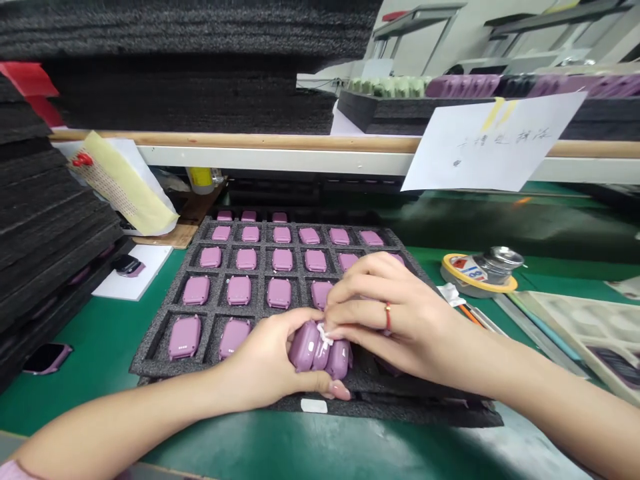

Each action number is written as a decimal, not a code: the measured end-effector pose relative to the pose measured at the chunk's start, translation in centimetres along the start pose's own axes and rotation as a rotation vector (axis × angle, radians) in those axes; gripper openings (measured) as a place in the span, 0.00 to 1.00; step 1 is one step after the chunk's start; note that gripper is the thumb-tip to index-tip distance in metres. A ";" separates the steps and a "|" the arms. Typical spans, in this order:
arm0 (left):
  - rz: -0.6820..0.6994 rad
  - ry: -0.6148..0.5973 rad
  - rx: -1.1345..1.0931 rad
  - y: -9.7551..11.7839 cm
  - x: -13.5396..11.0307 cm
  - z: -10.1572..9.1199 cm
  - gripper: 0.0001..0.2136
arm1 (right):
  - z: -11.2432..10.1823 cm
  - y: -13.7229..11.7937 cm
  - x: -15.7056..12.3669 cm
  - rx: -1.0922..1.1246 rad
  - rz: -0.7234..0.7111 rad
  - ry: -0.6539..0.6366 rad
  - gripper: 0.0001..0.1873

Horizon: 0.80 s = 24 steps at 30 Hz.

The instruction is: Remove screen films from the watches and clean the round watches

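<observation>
Three purple watch cases [303, 348] stand side by side in my left hand [273, 357], its thumb and fingers wrapped round them. My right hand [385, 310] pinches a small white wipe [325, 333] and presses it against the sides of the cases. Both hands are over the front of a black foam tray [155, 343]. Rows of purple watch cases [196, 290] lie in the tray's compartments. My right hand and forearm hide several compartments at the front right.
Stacks of black foam trays [45, 200] stand on the left and on the shelf [280, 150] above. A metal dispenser [500, 260] with a yellow tape roll [455, 267] stands at right, near a beige tray [560, 313]. Two dark-screened watches [47, 359] lie at left.
</observation>
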<state>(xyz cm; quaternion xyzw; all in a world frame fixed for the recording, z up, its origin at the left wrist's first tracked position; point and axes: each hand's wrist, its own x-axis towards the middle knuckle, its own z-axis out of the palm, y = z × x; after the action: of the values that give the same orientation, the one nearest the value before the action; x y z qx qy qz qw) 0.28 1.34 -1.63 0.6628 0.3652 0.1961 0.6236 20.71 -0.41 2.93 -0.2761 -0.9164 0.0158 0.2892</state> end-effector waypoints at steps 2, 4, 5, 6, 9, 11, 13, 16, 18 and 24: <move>0.011 -0.013 0.018 0.0 -0.1 0.0 0.27 | -0.2 0.0 0.0 -0.037 -0.002 0.021 0.06; 0.039 -0.030 0.011 -0.1 -0.2 0.0 0.26 | -0.4 -0.4 -0.1 -0.068 -0.005 0.019 0.07; 0.047 -0.036 0.007 -0.2 -0.2 0.0 0.26 | -0.4 -0.7 -0.2 -0.074 -0.001 0.021 0.08; 0.049 -0.038 0.005 -0.2 -0.3 0.1 0.26 | -0.3 -1.0 -0.3 -0.070 0.005 0.028 0.08; 0.012 -0.040 -0.017 0.0 -0.3 0.1 0.26 | 0.3 -2.0 -0.8 -0.013 0.033 0.046 0.06; -0.007 -0.038 -0.027 0.2 -0.3 0.1 0.27 | 0.8 -2.4 -0.9 -0.020 0.047 0.063 0.05; -0.012 -0.030 0.004 0.5 -0.3 0.0 0.28 | 0.6 -2.5 -1.2 -0.098 0.065 0.112 0.06; -0.015 -0.020 0.101 0.9 -0.4 -0.1 0.27 | -1.2 -1.1 -2.7 -0.290 0.159 0.262 0.06; -0.027 -0.021 0.155 1.1 -0.5 -0.1 0.26 | -3.0 0.7 -5.1 -0.436 0.334 0.367 0.04; -0.042 -0.013 0.152 1.4 -0.4 0.1 0.26 | -4.9 5.6 -15.3 -0.336 0.979 0.072 0.09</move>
<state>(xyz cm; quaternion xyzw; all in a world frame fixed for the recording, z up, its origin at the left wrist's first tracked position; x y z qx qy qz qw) 0.46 1.08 -0.18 0.7018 0.3888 0.1504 0.5776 36.54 -4.21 -2.07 -0.7154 -0.6594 -0.0076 0.2310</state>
